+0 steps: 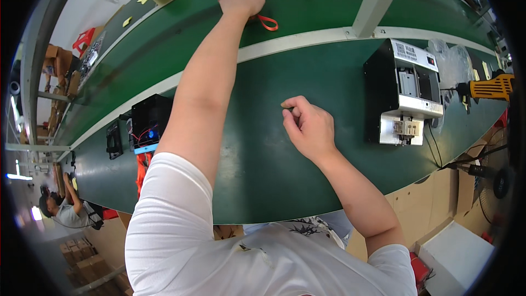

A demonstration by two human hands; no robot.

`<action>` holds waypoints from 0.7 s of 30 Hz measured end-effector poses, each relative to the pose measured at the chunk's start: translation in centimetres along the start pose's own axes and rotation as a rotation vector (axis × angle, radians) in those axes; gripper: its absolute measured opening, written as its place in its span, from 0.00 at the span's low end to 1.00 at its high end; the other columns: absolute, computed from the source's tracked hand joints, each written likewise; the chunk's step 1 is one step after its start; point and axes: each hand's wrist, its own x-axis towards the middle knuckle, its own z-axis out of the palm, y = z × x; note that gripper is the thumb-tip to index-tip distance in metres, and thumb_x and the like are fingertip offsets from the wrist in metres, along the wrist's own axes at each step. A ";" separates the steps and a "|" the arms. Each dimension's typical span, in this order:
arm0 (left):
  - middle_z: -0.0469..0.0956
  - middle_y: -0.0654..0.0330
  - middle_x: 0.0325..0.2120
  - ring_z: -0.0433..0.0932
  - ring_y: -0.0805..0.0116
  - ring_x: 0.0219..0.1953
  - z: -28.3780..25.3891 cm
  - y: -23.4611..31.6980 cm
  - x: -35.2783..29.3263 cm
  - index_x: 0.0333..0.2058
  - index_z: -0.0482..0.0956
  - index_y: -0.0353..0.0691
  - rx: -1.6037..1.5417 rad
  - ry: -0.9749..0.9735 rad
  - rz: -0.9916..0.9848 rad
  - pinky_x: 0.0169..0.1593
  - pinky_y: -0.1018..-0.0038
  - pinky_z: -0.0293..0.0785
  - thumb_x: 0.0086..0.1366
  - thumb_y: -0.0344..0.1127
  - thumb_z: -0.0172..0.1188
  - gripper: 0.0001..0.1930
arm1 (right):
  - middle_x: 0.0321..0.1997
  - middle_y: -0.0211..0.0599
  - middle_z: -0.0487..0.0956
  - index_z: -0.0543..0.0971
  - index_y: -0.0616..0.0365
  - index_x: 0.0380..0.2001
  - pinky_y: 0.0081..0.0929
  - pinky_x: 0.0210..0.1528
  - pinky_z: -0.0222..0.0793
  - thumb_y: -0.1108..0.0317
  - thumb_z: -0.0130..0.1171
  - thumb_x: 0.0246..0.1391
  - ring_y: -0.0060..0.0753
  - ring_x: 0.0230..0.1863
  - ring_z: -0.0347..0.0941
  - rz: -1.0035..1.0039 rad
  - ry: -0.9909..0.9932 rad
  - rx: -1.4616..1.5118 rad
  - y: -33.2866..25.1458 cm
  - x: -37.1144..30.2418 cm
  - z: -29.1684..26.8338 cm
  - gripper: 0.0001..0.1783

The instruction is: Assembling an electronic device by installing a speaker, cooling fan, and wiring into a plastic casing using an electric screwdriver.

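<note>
My left hand (241, 2) reaches far out over the green belt (307, 0) behind the bench, palm down. Its fingers curve downward, and an orange-red strap loop (268, 23) comes out from beneath it; whatever is under the palm is hidden. Above the dark green bench top (263, 159) is my right hand (313, 129), loosely curled, thumb and forefinger slightly apart, with nothing visible in it. To its right stands a black and silver bench machine (405, 93) with a small metal fixture at its front.
A yellow power drill (490, 86) and clear plastic bags (452, 63) lie beyond the machine. Left of my arm are a black open-sided box (150, 120), a black frame (114, 140) and orange straps (141, 172). A white post (379, 0) rises behind. Another person (66, 208) sits far left.
</note>
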 end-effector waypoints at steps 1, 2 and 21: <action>0.57 0.52 0.73 0.52 0.55 0.76 0.2 0.2 -0.2 0.72 0.57 0.37 0.003 0.042 -0.002 0.70 0.47 0.60 0.66 0.61 0.48 0.44 | 0.19 0.29 0.77 0.79 0.53 0.37 0.33 0.29 0.70 0.71 0.62 0.57 0.37 0.22 0.76 0.002 -0.008 -0.007 0.0 -0.1 0.0 0.05; 0.57 0.52 0.73 0.52 0.55 0.76 0.4 0.4 -0.4 0.72 0.57 0.37 0.000 0.030 0.007 0.70 0.47 0.60 0.66 0.61 0.48 0.44 | 0.19 0.29 0.77 0.79 0.53 0.37 0.33 0.29 0.70 0.71 0.62 0.57 0.37 0.22 0.76 0.016 -0.006 -0.011 0.2 -0.2 -0.1 0.05; 0.49 0.47 0.76 0.48 0.51 0.77 -1.3 3.6 -1.4 0.73 0.52 0.32 -0.043 0.009 -0.014 0.76 0.62 0.52 0.70 0.67 0.47 0.48 | 0.21 0.34 0.79 0.76 0.57 0.36 0.38 0.34 0.68 0.71 0.61 0.57 0.42 0.25 0.77 -0.047 -0.006 -0.008 0.9 -0.7 0.0 0.06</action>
